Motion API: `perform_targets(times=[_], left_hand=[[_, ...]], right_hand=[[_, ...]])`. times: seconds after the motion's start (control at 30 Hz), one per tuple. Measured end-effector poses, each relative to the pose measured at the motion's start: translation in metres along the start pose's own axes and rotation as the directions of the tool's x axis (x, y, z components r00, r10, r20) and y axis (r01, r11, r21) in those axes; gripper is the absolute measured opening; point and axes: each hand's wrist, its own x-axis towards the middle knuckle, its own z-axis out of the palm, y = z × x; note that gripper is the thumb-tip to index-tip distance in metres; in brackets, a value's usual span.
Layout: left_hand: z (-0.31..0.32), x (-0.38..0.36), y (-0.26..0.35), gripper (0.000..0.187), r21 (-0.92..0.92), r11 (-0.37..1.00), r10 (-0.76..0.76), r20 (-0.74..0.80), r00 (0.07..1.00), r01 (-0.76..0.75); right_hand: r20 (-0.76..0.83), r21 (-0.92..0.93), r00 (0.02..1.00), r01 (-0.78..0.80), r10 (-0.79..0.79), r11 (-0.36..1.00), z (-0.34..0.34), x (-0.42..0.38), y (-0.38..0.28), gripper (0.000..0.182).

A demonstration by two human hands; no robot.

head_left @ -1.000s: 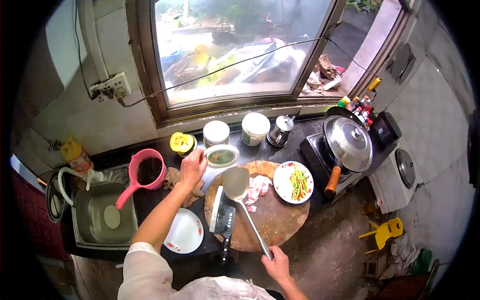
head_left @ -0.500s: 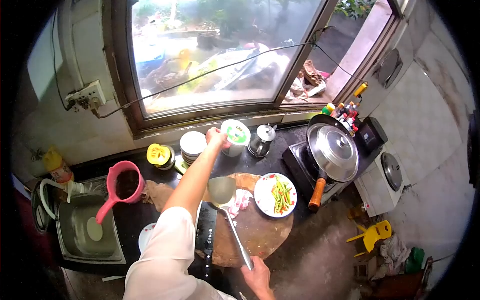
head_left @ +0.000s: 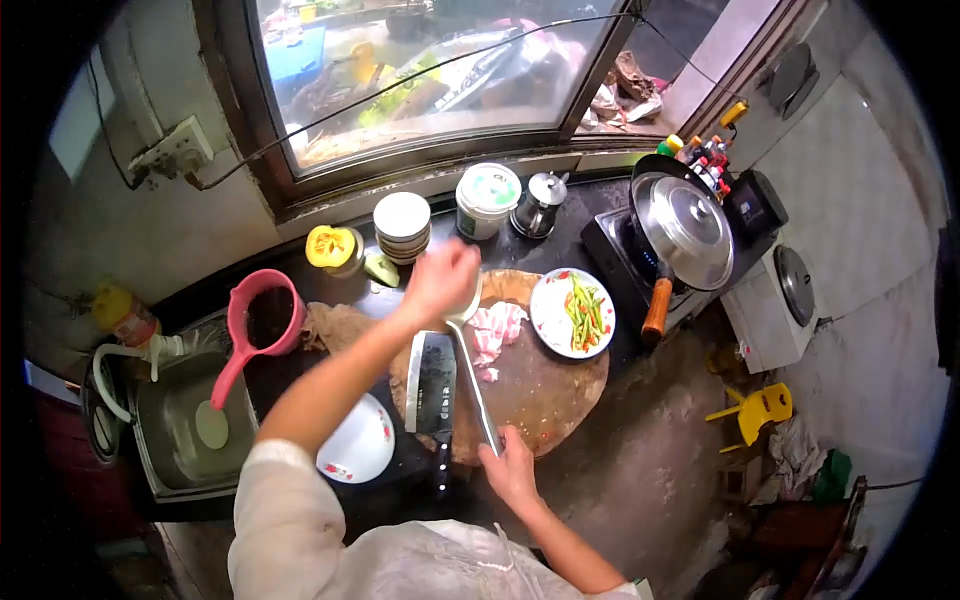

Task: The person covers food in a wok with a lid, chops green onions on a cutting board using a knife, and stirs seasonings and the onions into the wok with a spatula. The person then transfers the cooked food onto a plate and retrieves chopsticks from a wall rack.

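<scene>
Spatula (head_left: 472, 368) — a long-handled metal turner — runs diagonally across the round wooden chopping board (head_left: 540, 390) at the centre of the frame, its handle end low and its blade end up under the left hand (head_left: 440, 282). The right hand (head_left: 510, 470), at lower centre, is closed around the handle end just off the board's near edge. The left hand hovers over the blade at the board's upper left rim; motion blur prevents telling whether its fingers are open or pinched, and the blade beneath it is largely hidden.

Edges and clearance: a cleaver (head_left: 432, 385) lies flat just left of the spatula shaft, nearly parallel to it, its black handle reaching past the board's near edge. Pieces of raw meat (head_left: 495, 330) sit just right of the shaft on the upper part of the board; the lower right part of the board is bare wood. A plate of green beans (head_left: 572, 312) overlaps the board's upper right rim, and beyond it, at right, a lidded pan (head_left: 688, 232) stands on a stove with its wooden handle pointing toward the board. A white floral plate (head_left: 358, 450) lies at lower left, near the left forearm. Along the window sill, in the upper centre — a stack of bowls (head_left: 402, 226), a white tub (head_left: 487, 198) and a small metal pot (head_left: 540, 204). A pink colander (head_left: 262, 318) and the sink (head_left: 170, 450) occupy the left of the frame.
</scene>
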Motion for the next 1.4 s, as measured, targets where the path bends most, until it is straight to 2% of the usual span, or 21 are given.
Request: perform_targets(times=[0.03,0.07,0.1,0.2,0.27,0.3,0.33,0.37,0.4,0.43,0.53,0.63,0.7,0.8,0.97,1.1,1.13,1.2,1.27,1.37,1.4], left_hand=[[-0.007,-0.045,0.004,0.036,-0.056,0.994,-0.085,0.11,0.99,0.091],[-0.008,-0.086,-0.001,0.037,0.101,0.995,-0.011,0.097,0.995,0.001],[-0.02,-0.124,0.017,0.036,0.12,0.981,-0.175,0.187,0.967,0.154],[-0.012,-0.194,0.004,0.063,0.152,0.943,-0.329,0.278,0.902,0.297],[-0.003,-0.219,-0.005,0.066,0.155,0.943,-0.322,0.208,0.923,0.294],[0.002,-0.225,-0.012,0.065,0.172,0.932,-0.341,0.121,0.932,0.319],[-0.002,-0.225,-0.017,0.061,0.183,0.914,-0.383,0.104,0.918,0.361],[-0.008,-0.223,-0.023,0.056,0.207,0.899,-0.41,0.092,0.907,0.385],[-0.014,-0.222,-0.029,0.051,0.23,0.88,-0.441,0.076,0.894,0.415],[-0.019,-0.223,-0.035,0.046,0.305,0.882,-0.389,0.041,0.92,0.359],[-0.032,-0.22,-0.044,0.037,0.403,0.879,-0.233,-0.105,0.967,0.256],[-0.027,-0.204,-0.068,0.036,0.448,0.869,-0.147,-0.173,0.974,0.211],[-0.021,-0.19,-0.074,0.038,0.503,0.853,-0.053,-0.181,0.982,0.139],[-0.007,-0.174,-0.082,0.038,0.507,0.855,-0.009,-0.199,0.98,0.111],[0.011,-0.165,-0.084,0.039,0.575,0.806,0.041,-0.296,0.954,0.144],[0.019,-0.163,-0.093,0.04,0.646,0.751,0.139,-0.354,0.925,0.135],[0.021,-0.165,-0.084,0.042,0.662,0.734,0.146,-0.373,0.916,0.153],[0.023,-0.174,-0.062,0.045,0.697,0.691,0.177,-0.422,0.889,0.193],[0.028,-0.193,-0.033,0.044,0.633,0.755,0.214,-0.484,0.849,0.17],[0.042,-0.251,0.004,0.039,0.457,0.877,0.117,-0.498,0.859,0.145],[0.049,-0.274,0.01,0.039,0.43,0.877,0.015,-0.472,0.881,0.216]], right_hand=[[0.038,0.066,0.997,-0.076,0.073,0.995,0.007,0.003,-0.011,0.03],[0.086,0.127,0.986,-0.153,0.143,0.98,0.015,0.001,-0.019,0.032],[0.1,0.194,0.983,-0.17,0.153,0.966,0.029,-0.001,-0.012,0.034],[0.082,0.273,0.978,-0.208,0.192,0.939,0.065,-0.009,-0.015,0.035],[0.022,0.274,1.0,-0.001,-0.005,0.962,0.082,-0.016,-0.013,0.042],[0.159,0.316,0.986,-0.006,-0.046,0.949,0.093,-0.013,0.007,0.05],[0.186,0.345,0.964,0.119,-0.192,0.931,0.09,-0.013,0.003,0.048],[0.423,0.379,0.896,-0.039,-0.136,0.925,0.078,-0.008,0.003,0.045],[0.641,0.367,0.762,-0.2,-0.091,0.908,0.055,-0.002,-0.008,0.043],[0.573,0.4,0.814,-0.176,-0.096,0.9,0.044,0.001,-0.004,0.039],[0.532,0.341,0.836,-0.355,0.133,0.871,-0.01,0.045,0.012,0.032],[0.322,0.574,0.918,-0.384,0.232,0.723,-0.053,0.095,0.064,0.024],[0.257,0.6,0.908,-0.418,0.331,0.682,-0.076,0.127,0.089,0.018],[0.263,0.716,0.89,-0.439,0.373,0.543,-0.099,0.155,0.114,0.024],[0.303,0.827,0.93,-0.366,0.21,0.428,-0.109,0.179,0.127,0.028],[0.282,0.828,0.932,-0.355,0.227,0.433,-0.107,0.193,0.125,0.035],[0.229,0.813,0.926,-0.352,0.3,0.464,-0.106,0.197,0.123,0.027],[0.208,0.803,0.922,-0.351,0.326,0.481,-0.108,0.211,0.133,0.024],[0.154,0.794,0.939,-0.302,0.306,0.527,-0.115,0.218,0.141,0.022],[0.26,0.754,0.934,-0.356,0.247,0.552,-0.126,0.224,0.157,0.017],[0.304,0.731,0.921,-0.389,0.243,0.561,-0.132,0.221,0.158,0.017]])
